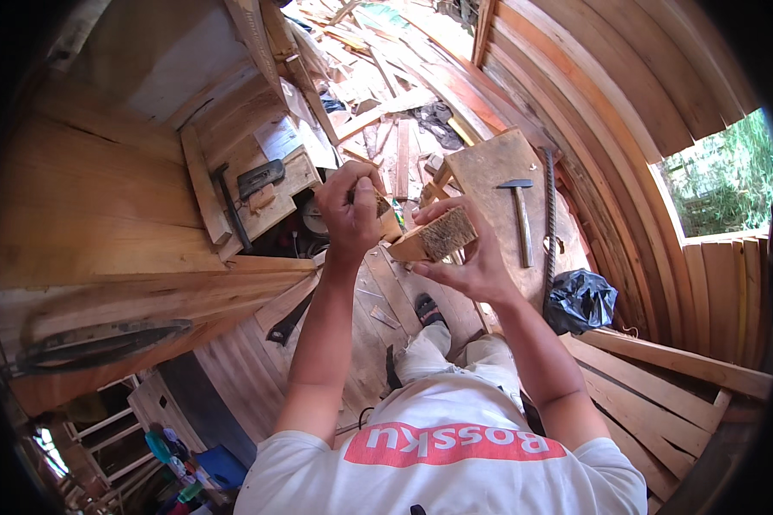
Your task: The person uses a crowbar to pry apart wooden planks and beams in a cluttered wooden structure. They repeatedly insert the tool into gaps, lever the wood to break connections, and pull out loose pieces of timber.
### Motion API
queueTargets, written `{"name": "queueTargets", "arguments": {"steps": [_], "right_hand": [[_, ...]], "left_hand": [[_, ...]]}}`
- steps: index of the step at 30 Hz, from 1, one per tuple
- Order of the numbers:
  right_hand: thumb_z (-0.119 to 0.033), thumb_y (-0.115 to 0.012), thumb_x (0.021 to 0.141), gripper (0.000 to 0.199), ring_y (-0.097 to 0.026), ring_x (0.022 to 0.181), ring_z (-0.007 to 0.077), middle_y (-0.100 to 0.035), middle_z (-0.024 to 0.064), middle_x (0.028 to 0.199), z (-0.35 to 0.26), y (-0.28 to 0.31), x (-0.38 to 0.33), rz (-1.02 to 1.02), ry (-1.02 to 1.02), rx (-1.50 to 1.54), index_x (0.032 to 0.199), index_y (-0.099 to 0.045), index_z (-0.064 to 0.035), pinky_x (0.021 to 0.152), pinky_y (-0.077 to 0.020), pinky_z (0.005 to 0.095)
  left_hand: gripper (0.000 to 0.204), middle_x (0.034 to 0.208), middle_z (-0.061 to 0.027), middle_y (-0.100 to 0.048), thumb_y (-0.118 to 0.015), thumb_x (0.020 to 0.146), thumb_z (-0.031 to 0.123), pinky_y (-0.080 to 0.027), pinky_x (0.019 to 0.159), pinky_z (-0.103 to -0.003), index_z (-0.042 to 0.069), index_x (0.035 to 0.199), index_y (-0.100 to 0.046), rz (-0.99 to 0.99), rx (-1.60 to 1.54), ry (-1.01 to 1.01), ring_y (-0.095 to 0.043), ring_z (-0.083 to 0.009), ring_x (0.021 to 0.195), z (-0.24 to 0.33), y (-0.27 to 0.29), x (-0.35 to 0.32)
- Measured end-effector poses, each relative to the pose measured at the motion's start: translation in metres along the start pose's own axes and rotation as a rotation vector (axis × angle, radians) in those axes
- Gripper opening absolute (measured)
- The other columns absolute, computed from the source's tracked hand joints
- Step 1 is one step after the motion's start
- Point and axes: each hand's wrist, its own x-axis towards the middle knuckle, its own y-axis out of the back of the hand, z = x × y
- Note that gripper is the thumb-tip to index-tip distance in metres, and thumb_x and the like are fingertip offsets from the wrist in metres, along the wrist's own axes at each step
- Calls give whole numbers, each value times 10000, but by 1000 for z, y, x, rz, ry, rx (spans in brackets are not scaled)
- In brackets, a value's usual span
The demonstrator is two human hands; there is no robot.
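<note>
In front of my body I hold two short wooden blocks close together. My right hand point(477, 262) is closed around a pale wooden block point(438, 238), thumb below and fingers above, its rough cut end showing. My left hand point(352, 210) has its fingers curled around a second wooden block point(389, 225), which the fingers partly hide. To the right of my right hand, a hammer point(519, 221) lies on a small wooden table point(481, 167).
Beside the hammer runs a long twisted metal bar point(550, 215). A black plastic bag point(582, 300) sits nearer on the right. At left, a wooden shelf point(202, 184) bears a long dark tool point(232, 206) and a black case-like object point(260, 178). Scrap boards point(404, 159) lie scattered ahead.
</note>
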Motion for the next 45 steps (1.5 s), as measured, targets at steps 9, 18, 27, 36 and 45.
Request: {"name": "queueTargets", "arguments": {"steps": [9, 18, 27, 36, 45], "right_hand": [[-65, -784, 690, 453, -580, 910, 98, -617, 42, 991, -11, -16, 20, -101, -59, 74, 1078, -551, -53, 826, -474, 267], [-147, -789, 643, 475, -623, 780, 198, -634, 115, 860, -16, -36, 23, -202, 61, -28, 1028, -534, -33, 741, -497, 324], [-115, -750, 614, 497, -592, 897, 305, -563, 151, 966, -2, -59, 16, -142, 75, 11, 1046, -519, -34, 821, -474, 375], [-91, -767, 598, 544, -545, 968, 364, -529, 152, 1007, 15, -40, -42, -120, 186, 47, 1077, -513, -57, 855, -456, 427], [-59, -778, 644, 499, -562, 1161, 334, -586, 140, 1147, 17, -16, -90, -115, 248, -15, 1079, -533, -51, 1006, -440, 429]], "left_hand": [[70, 849, -95, -645, -685, 816, 69, -484, 780, -380, 13, 832, -646, 91, 499, -199, -619, -285, 859, 43, 4, -7], [285, 603, -147, -540, -685, 836, 79, -408, 541, -421, 4, 607, -532, -29, 689, -62, -534, -329, 565, 35, 22, 10], [256, 591, -147, -534, -625, 867, 48, -409, 520, -408, -14, 638, -532, -37, 663, -109, -539, -324, 528, -4, 58, 37], [233, 599, -148, -531, -616, 855, 18, -414, 516, -372, -20, 641, -531, -106, 592, -138, -538, -294, 527, -4, 57, 29], [253, 597, -163, -518, -638, 806, 15, -427, 527, -405, -2, 602, -490, -123, 630, -245, -547, -340, 565, 21, 39, 17]]}}
